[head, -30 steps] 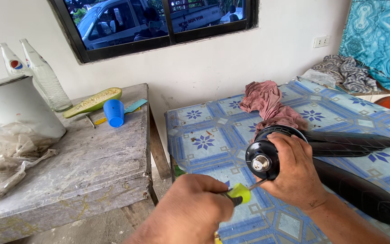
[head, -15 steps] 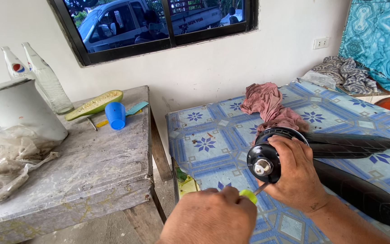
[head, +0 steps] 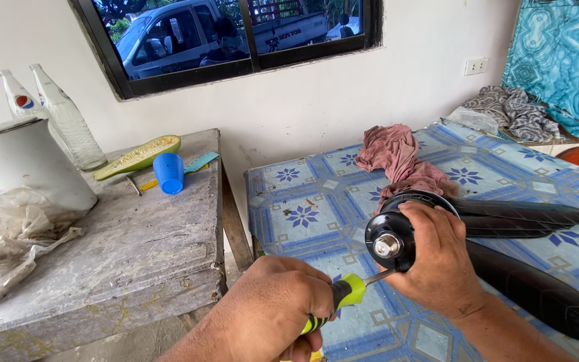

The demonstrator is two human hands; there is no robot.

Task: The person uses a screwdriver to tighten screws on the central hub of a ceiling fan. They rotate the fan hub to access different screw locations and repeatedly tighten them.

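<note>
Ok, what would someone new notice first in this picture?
Front and centre, the left hand grips a yellow-and-black screwdriver, its tip at the black fan hub that the right hand steadies over the blue patterned table. A pink rag lies behind.

Left table (head: 135, 261): worn grey wooden top, set against a white wall.
On it: white lidded bucket (head: 25, 164), two clear glass bottles (head: 68, 121), crumpled plastic bags (head: 8, 234), halved green gourd (head: 139, 155), upturned blue cup (head: 168, 173).
Right table: blue star-patterned tablecloth (head: 303, 201) with a crumpled pink rag (head: 397, 157).
Wall: dark-framed window (head: 236, 37), white socket (head: 475, 66).
</note>
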